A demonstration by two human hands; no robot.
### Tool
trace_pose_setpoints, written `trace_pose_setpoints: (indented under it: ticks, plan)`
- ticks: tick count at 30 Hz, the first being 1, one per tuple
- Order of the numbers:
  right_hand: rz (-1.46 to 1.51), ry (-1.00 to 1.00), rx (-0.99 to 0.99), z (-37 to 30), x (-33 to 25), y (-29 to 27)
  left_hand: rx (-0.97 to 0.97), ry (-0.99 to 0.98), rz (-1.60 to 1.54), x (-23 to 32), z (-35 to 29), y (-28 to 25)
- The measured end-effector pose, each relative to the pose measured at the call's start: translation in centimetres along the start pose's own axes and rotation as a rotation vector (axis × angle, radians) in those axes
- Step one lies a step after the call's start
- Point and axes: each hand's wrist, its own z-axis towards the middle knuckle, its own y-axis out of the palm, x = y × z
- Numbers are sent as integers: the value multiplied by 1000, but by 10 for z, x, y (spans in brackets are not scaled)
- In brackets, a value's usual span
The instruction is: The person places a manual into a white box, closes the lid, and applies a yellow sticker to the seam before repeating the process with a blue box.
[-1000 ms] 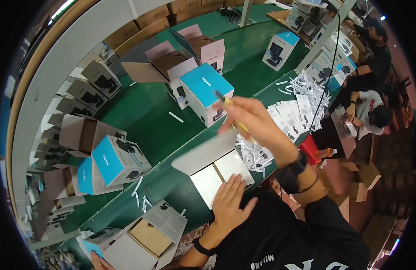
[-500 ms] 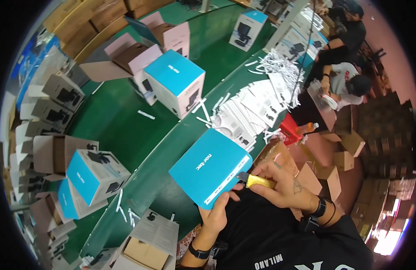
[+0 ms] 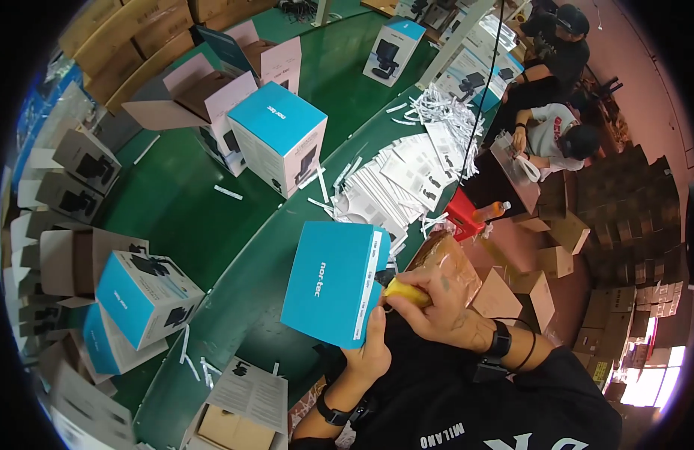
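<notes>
My left hand [image 3: 369, 354] is closed on the lower right corner of a blue-topped carton [image 3: 321, 281], thumb along its side. The carton is tilted, with the blue face toward me. A white printed strip [image 3: 368, 285] runs down its right edge. In my right hand [image 3: 450, 304] is a yellow box cutter [image 3: 408, 292], gripped between thumb and fingers. Its dark tip is close to the strip side of the carton; I cannot tell whether it touches. Part of my left fingers is hidden behind the carton.
A pile of white leaflets [image 3: 373, 195] and shredded paper strips [image 3: 448, 112] lies on the green table [image 3: 242, 300]. More blue-topped cartons [image 3: 279, 135] and an open carton [image 3: 238, 427] stand around. A red bin [image 3: 464, 214] is right of the leaflets. Co-workers [image 3: 561, 139] sit at upper right.
The carton has turned, so its strip edge now runs nearly upright rather than slanting. My right hand and the box cutter have shifted slightly left with it. The view has moved a little.
</notes>
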Motion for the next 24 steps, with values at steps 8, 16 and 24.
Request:
trace_pose_setpoints:
  ticks: [8, 16, 24]
  plan:
    - [-112, -167, 40, 28, -2, -22, 38, 11, -8, -3, 3, 9]
    - [-29, -23, -302, 66, 3, -51, 23, -52, 43, -75, -2, -4]
    - [297, -188, -1077, 73, 67, -132, -67, -108, 513, -133, -31, -111]
